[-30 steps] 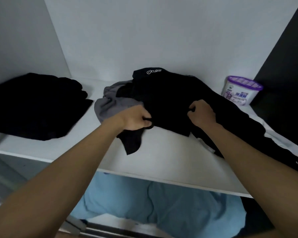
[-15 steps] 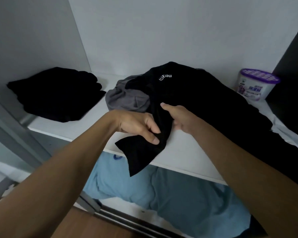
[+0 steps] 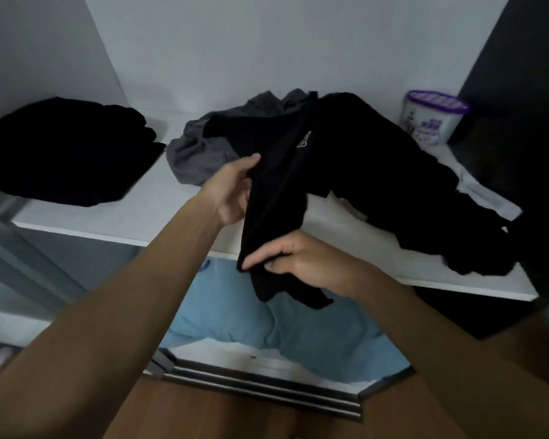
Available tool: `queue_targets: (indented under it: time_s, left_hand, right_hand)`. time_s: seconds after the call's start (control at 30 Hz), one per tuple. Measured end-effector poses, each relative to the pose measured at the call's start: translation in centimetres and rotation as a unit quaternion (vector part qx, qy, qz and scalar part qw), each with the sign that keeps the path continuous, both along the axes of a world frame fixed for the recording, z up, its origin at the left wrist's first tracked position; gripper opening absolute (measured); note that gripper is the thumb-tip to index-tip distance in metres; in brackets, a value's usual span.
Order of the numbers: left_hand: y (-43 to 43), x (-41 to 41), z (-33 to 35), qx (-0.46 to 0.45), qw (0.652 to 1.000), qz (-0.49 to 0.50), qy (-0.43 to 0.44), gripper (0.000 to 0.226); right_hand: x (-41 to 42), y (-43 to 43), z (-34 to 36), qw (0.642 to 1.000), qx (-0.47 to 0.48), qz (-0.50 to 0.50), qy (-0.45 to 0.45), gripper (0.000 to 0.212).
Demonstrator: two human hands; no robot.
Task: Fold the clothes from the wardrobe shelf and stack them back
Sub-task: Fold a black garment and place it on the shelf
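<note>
Head view: right fingers (image 3: 268, 255) curl round the lower end of a black garment (image 3: 276, 198), pinching it just in front of the shelf (image 3: 133, 213) edge. The left thumb (image 3: 248, 163) lies on the cloth higher up, the other left fingers hidden behind it. The right hand (image 3: 301, 264) sits below the left hand (image 3: 232, 191); both grip the same bunched strip, whose tail hangs beneath the right hand. The garment, bearing a small white logo, trails up onto the shelf into a loose black heap (image 3: 409, 191). A grey garment (image 3: 200, 153) lies just behind the left hand. A black stack (image 3: 61, 150) sits at the shelf's left end, well apart; a purple-lidded tub (image 3: 431, 122) stands at the back right. Blue bedding (image 3: 298, 337) lies below the shelf.
</note>
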State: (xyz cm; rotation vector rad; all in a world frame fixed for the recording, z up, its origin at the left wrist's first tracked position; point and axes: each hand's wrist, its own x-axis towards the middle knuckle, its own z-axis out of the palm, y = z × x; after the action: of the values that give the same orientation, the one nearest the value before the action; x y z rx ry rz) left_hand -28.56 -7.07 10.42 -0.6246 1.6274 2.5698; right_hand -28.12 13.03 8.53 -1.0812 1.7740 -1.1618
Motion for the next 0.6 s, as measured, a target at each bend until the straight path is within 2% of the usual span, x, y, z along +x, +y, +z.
queue_targets:
  time_s: [0.07, 0.13, 0.2, 0.27, 0.3, 0.37, 0.43, 0.47, 0.53, 0.6]
  left_hand:
    - [1.5, 0.3, -0.1, -0.02, 0.999, 0.035, 0.005, 0.017]
    - [2.0, 2.2, 0.4, -0.009, 0.998, 0.035, 0.059, 0.016]
    - [2.1, 5.0, 0.7, -0.031, 0.992, 0.014, 0.12, 0.019]
    - [2.2, 8.8, 0.7, -0.072, 0.987, -0.031, 0.141, 0.024]
    - [2.2, 10.8, 0.4, -0.082, 0.985, -0.058, 0.14, 0.028]
    - [1.8, 15.1, -1.0, -0.109, 0.975, -0.134, 0.136, 0.025]
    - [0.7, 19.0, -2.8, -0.159, 0.964, -0.189, 0.101, 0.025]
    - [-0.2, 20.6, -4.0, -0.15, 0.966, -0.195, 0.084, 0.019]
    - [-2.1, 23.7, -6.6, -0.052, 0.972, -0.213, 0.085, 0.023]
    - [-3.3, 26.4, -8.8, 0.048, 0.961, -0.252, 0.108, 0.034]
  right_hand:
    - [1.6, 1.7, -1.5, 0.998, 0.048, -0.001, 0.033, 0.032]
    - [2.6, 3.1, -2.2, 0.995, 0.075, -0.066, 0.016, 0.023]
    - [3.2, 3.4, -1.9, 0.974, 0.033, -0.194, -0.115, 0.031]
    - [3.6, 2.7, -1.1, 0.898, -0.081, -0.305, -0.307, 0.049]
    - [3.9, 2.1, -0.4, 0.862, -0.134, -0.328, -0.363, 0.054]
    - [5.4, 0.4, 1.1, 0.822, -0.204, -0.329, -0.418, 0.054]
    - [7.7, -1.7, 1.5, 0.799, -0.229, -0.355, -0.427, 0.049]
    - [9.1, -2.6, 1.4, 0.793, -0.233, -0.384, -0.411, 0.043]
    - [12.4, -4.0, 0.7, 0.78, -0.242, -0.434, -0.38, 0.034]
    - [16.0, -4.3, -0.8, 0.78, -0.237, -0.451, -0.363, 0.028]
